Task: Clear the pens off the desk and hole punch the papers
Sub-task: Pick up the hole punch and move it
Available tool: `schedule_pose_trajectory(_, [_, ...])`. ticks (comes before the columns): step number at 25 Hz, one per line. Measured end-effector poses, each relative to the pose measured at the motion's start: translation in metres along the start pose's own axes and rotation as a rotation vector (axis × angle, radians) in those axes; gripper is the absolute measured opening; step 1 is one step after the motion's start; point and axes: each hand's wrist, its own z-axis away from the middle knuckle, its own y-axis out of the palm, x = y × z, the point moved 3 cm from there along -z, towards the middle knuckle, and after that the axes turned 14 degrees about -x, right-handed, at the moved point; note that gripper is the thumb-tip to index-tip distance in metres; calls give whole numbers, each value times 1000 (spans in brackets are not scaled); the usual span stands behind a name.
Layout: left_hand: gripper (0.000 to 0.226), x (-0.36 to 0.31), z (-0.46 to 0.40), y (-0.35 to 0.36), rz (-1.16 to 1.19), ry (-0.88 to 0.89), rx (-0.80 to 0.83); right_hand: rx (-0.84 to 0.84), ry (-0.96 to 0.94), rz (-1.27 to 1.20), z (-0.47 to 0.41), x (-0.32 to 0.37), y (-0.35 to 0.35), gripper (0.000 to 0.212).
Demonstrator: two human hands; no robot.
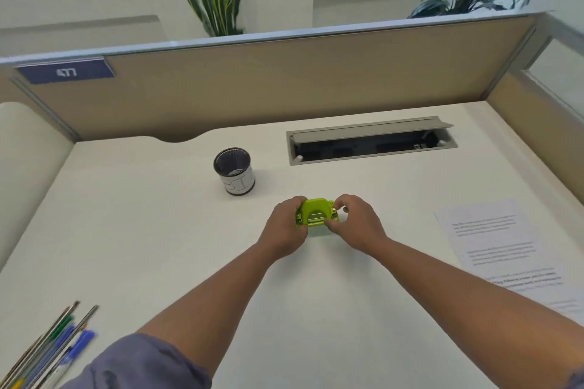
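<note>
A lime-green hole punch (316, 212) is in the middle of the white desk (158, 230). My left hand (284, 227) grips its left end and my right hand (354, 223) pinches its right end with curled fingers. Whether the punch rests on the desk or is lifted slightly is unclear. Several pens (53, 344), blue, green and others, lie in a loose bundle at the desk's near left corner. Printed papers (505, 249) lie flat at the right side. A black mesh pen cup (234, 170) stands upright behind and to the left of the punch.
An open grey cable tray (369, 144) is set into the desk at the back. Beige partition walls (284, 82) close off the back and the right side. Plants rise behind the partition.
</note>
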Motion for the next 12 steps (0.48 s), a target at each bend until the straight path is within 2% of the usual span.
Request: schedule_pose_trajectory(12, [39, 22, -50, 41, 19, 15, 53, -27, 45, 35, -44, -34, 30, 31])
